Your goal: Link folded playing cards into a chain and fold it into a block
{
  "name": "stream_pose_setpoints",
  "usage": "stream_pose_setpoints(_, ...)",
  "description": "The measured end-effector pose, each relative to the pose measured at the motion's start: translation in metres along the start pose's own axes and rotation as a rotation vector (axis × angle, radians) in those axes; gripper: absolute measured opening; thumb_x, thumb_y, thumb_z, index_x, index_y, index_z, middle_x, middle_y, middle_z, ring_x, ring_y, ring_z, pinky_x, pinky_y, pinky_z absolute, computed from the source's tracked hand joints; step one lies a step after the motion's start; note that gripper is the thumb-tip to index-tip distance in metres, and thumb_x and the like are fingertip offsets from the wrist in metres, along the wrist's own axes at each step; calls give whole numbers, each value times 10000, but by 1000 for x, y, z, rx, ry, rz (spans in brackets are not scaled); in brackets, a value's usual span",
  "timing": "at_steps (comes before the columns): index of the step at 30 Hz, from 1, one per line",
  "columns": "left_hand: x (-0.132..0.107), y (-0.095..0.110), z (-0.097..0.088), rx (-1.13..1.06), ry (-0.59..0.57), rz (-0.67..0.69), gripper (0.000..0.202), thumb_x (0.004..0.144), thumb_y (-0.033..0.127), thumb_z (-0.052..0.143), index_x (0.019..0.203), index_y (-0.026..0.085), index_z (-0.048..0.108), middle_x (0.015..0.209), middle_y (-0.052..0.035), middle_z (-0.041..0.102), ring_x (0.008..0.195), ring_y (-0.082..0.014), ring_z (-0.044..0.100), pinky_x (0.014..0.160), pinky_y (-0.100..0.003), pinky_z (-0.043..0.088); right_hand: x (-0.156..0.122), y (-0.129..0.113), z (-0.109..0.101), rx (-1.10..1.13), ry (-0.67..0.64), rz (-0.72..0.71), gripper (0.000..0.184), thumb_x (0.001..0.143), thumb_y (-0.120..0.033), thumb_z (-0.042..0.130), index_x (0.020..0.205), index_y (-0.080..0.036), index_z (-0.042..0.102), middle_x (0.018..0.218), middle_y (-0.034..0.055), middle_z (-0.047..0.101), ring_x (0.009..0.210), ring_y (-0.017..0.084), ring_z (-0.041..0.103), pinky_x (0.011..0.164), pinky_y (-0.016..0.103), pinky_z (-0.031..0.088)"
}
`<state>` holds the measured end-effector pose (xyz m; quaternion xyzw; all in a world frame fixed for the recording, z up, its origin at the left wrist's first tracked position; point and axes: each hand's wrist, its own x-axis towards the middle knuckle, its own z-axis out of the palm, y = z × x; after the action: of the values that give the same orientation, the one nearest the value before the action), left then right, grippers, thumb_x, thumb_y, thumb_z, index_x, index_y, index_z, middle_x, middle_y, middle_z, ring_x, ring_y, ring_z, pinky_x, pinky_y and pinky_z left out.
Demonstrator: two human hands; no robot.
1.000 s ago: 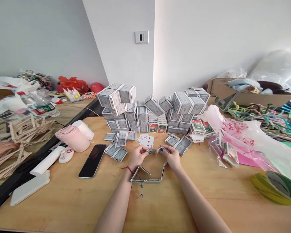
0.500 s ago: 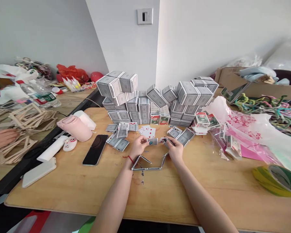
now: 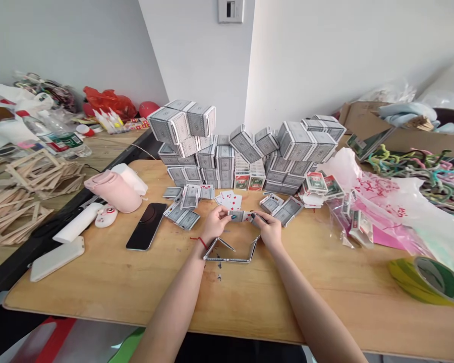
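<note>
1. Left edge of the surface (image 3: 109,292): a pink cup (image 3: 126,194), with a black phone (image 3: 147,227) lying flat to its right.
2. Along the far edge: stacked card blocks (image 3: 225,164), patterned grey.
3. Middle, well in from the near edge: a grey-backed card (image 3: 239,215) and, to its right, a red-marked card (image 3: 247,216) meet in mid-air; whether they are joined or just overlap cannot be told. Below, an angular, unclosed card frame (image 3: 238,260) stands between the forearms. Good handling, I judge, means gripping the outer ends, keeping the edges level and pressing lightly, so nothing creases or knocks the frame.
4. Left hand (image 3: 214,223): thumb and forefinger pinched on the grey-backed card's left end, no gap visible beyond the card itself.
5. Right hand (image 3: 270,232): thumb and forefinger closed on the red-marked card's right side; the other fingers look curled, partly hidden.
6. Right of that hand: loose cards (image 3: 289,212), then, toward the near edge, yellow-green tape (image 3: 404,285).
</note>
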<state>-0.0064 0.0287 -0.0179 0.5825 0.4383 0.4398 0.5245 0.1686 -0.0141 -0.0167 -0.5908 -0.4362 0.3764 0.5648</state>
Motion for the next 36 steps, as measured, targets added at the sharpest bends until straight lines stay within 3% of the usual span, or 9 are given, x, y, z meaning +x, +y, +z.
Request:
stream_pose_setpoints(14,-2,0,5,37,-38,18,122,667,206,601,698,161,492,648,13,557,631,-116,543,586,-211,406,-4,-5,-2,-113,-21,-36,266,682,-352,572,841,-191,710,876,51,706,868,250,626,792,343,460)
stream_pose_setpoints(17,-2,3,7,23,-76,38,98,712,170,535,808,165,521,735,-6,593,698,-127,563,654,-230,426,-4,-5,0,-80,-44,-28,283,693,-364,562,861,-185,703,901,59,700,872,248,621,787,341,455)
stream_pose_setpoints(21,-4,5,11,54,-126,104,224,751,133,459,947,172,559,936,-44,604,860,-151,557,789,-263,416,-5,-5,3,-8,-55,-14,335,702,-399,554,909,-166,676,931,74,688,864,236,611,781,333,448)
stream_pose_setpoints(28,-9,6,20,62,-108,142,201,777,141,446,956,176,531,986,-46,572,926,-150,524,841,-258,394,-4,-2,3,64,-52,18,325,700,-476,553,746,-164,627,709,35,662,642,171,576,603,265,443)
stream_pose_setpoints(36,-11,4,27,16,-156,164,131,809,149,427,931,173,471,1021,-70,522,1012,-160,485,919,-313,358,-7,-5,6,68,-96,6,317,699,-473,569,695,-158,604,638,17,610,580,142,519,564,252,415)
